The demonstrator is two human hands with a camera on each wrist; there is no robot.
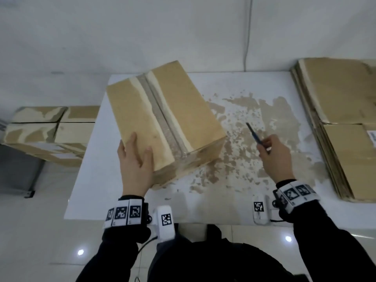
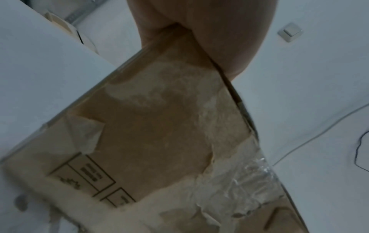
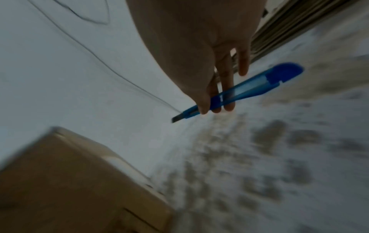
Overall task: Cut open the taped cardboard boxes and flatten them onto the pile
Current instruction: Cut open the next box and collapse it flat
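White wall and pale floor are seen behind a white table (image 1: 234, 202) whose top is blotched with stuck brown paper scraps. On its right side lies the pile of flattened boxes (image 1: 337, 119); off its left edge, lower down, more taped boxes (image 1: 50, 133) are stacked. The sealed cardboard box (image 1: 162, 117) stands on the table's left half, skewed, its tape seam (image 1: 162, 119) running along the top and down the near face.

The left hand (image 1: 135, 167) is laid on the box's near left corner, fingers fairly straight, steadying rather than clutching. The right hand (image 1: 274, 157) is clamped around a blue utility knife (image 3: 235, 93), held clear of the box, its short blade out.

For a clean cut, the blade is best drawn shallowly along the seam, with the steadying hand kept well off the cutting line.

Printed black frames with symbols appear on the box's side in the left wrist view, but the writing cannot be read. A white label on the pile is likewise illegible.
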